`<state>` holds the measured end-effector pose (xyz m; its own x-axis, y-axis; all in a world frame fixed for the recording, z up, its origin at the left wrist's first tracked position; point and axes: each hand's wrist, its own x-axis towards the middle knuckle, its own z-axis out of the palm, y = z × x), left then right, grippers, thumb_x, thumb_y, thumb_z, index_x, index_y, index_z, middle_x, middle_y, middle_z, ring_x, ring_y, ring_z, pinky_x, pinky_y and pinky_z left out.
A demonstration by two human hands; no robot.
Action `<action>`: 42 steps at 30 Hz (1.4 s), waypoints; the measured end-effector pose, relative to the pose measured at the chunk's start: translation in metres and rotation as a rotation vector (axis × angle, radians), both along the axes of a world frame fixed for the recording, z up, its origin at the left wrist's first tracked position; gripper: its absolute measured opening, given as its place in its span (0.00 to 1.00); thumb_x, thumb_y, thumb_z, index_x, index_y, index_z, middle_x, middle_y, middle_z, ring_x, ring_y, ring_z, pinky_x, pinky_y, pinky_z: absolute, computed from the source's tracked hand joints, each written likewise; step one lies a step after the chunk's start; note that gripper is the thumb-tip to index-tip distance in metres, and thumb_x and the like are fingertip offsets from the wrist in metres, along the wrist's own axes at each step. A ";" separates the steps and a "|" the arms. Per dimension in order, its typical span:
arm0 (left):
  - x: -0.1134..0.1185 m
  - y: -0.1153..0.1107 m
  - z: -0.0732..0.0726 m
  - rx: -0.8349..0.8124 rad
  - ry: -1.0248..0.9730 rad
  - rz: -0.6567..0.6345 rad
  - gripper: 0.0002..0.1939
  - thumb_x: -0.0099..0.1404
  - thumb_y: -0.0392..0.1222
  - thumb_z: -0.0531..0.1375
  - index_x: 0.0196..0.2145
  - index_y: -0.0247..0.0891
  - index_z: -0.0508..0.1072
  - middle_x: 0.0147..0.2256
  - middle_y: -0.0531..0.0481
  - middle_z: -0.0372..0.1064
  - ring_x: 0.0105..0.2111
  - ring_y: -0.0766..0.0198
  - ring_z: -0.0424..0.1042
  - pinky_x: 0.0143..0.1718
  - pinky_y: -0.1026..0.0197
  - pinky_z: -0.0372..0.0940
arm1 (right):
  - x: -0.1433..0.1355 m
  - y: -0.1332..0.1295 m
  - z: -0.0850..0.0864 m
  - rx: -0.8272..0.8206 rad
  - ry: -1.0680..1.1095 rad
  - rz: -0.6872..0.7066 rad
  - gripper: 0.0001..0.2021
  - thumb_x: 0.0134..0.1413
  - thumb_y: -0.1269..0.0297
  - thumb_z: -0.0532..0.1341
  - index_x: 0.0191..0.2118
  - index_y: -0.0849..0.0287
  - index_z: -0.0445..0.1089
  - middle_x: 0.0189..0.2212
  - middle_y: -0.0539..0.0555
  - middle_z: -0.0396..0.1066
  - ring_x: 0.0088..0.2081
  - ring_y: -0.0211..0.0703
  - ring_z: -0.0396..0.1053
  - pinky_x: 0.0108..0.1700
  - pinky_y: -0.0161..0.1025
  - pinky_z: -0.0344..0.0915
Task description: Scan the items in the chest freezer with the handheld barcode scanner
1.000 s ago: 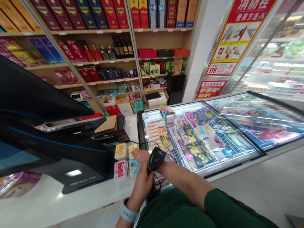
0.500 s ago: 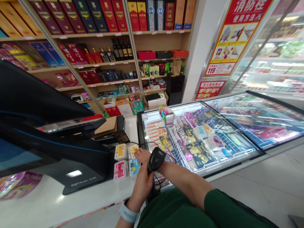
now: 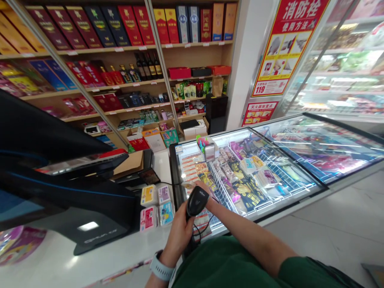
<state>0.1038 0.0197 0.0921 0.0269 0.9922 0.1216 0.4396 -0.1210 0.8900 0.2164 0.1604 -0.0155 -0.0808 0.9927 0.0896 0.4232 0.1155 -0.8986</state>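
My left hand [image 3: 179, 230], with a pale watch on its wrist, is closed around a black handheld scanner [image 3: 197, 201]. Behind the scanner, over the freezer's near left corner, my right hand [image 3: 204, 189] is partly hidden; a blurred, pale plastic box [image 3: 189, 185] shows at its fingertips. On the white counter, left of my hands, small plastic boxes sit in two rows: yellow [image 3: 148, 195] and purple [image 3: 163, 194] at the back, pink [image 3: 148, 218] and blue [image 3: 166, 213] in front.
A large black monitor [image 3: 102, 220] fills the left side. The glass-topped freezer [image 3: 252, 220] with packages in wire baskets lies ahead and to the right. A cable hangs from the scanner. Shelves [image 3: 129, 47] of boxes and bottles stand behind, beside a white pillar [image 3: 244, 52].
My right hand has moved right, off the counter boxes, behind the scanner. A purple box shows where a yellow one was under its fingers. The view has shifted slightly.
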 end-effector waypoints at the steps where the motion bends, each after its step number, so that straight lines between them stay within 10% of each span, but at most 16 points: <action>1: 0.001 0.001 0.000 -0.004 0.000 -0.001 0.24 0.62 0.34 0.54 0.56 0.38 0.64 0.53 0.41 0.67 0.55 0.53 0.65 0.58 0.47 0.58 | 0.013 0.000 -0.003 -0.010 0.009 -0.038 0.08 0.49 0.59 0.60 0.30 0.58 0.70 0.28 0.51 0.72 0.32 0.42 0.68 0.37 0.38 0.65; 13: 0.013 0.013 -0.008 -0.011 0.034 -0.030 0.24 0.63 0.38 0.54 0.58 0.38 0.62 0.53 0.41 0.67 0.56 0.53 0.65 0.59 0.46 0.58 | 0.123 -0.015 -0.019 -0.325 0.453 -0.348 0.11 0.50 0.57 0.60 0.36 0.59 0.65 0.33 0.53 0.73 0.30 0.43 0.75 0.31 0.38 0.73; 26: 0.029 0.014 -0.012 0.004 0.077 -0.109 0.23 0.64 0.40 0.54 0.57 0.36 0.62 0.51 0.41 0.69 0.53 0.52 0.68 0.56 0.47 0.61 | 0.164 -0.037 -0.020 -0.323 0.492 -0.419 0.15 0.49 0.57 0.60 0.41 0.59 0.64 0.31 0.52 0.73 0.23 0.40 0.73 0.21 0.34 0.67; 42: 0.029 0.016 -0.006 0.009 0.024 -0.108 0.24 0.62 0.37 0.56 0.56 0.37 0.64 0.54 0.41 0.67 0.55 0.53 0.67 0.58 0.48 0.60 | 0.180 -0.036 -0.035 -0.272 -0.067 -0.435 0.15 0.45 0.69 0.54 0.38 0.58 0.75 0.28 0.51 0.75 0.28 0.42 0.70 0.29 0.34 0.62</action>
